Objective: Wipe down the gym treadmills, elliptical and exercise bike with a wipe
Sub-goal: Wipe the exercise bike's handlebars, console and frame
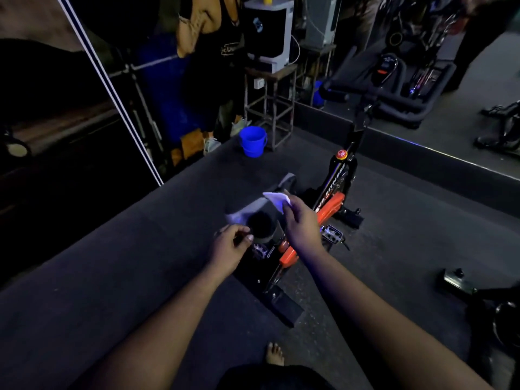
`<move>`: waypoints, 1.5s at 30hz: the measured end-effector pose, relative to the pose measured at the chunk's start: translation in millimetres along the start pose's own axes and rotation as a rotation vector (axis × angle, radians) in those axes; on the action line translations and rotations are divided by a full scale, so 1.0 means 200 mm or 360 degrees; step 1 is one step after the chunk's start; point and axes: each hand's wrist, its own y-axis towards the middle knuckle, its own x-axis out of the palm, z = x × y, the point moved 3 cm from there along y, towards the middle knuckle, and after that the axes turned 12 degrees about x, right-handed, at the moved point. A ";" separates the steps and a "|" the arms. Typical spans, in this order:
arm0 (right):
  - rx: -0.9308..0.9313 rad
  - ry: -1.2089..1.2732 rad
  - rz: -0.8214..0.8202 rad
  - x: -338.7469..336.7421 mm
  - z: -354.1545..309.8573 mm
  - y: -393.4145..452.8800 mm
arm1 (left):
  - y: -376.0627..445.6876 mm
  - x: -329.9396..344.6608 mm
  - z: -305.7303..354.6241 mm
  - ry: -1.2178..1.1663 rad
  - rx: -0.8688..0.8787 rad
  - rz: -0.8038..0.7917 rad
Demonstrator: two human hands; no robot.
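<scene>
- Exercise bike [327, 204]: white lettering runs up the black fork and down tube above the orange frame section; too blurred and steeply angled to read.
- Black garment [225, 38] hanging at upper centre: pale outlined logo or wordmark on the front; letters not legible.
- White appliance [270, 32] on the metal stand: blue emblem on its dark front panel; no readable text.
- No numbers or signs legible elsewhere.

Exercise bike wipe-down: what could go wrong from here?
1. The wipe is only pinched by the right hand at one edge; it may slip.
2. The left hand sits close to the toothed pedal; a scrape seems possible.
3. A bare foot stands near the bike's rear base bar; stubbing risk.
</scene>
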 end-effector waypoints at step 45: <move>0.0901 -0.1194 -0.0046 0.57 0.27 0.29 | 0.64 0.01 -0.35 0.0710 0.0869 -0.1537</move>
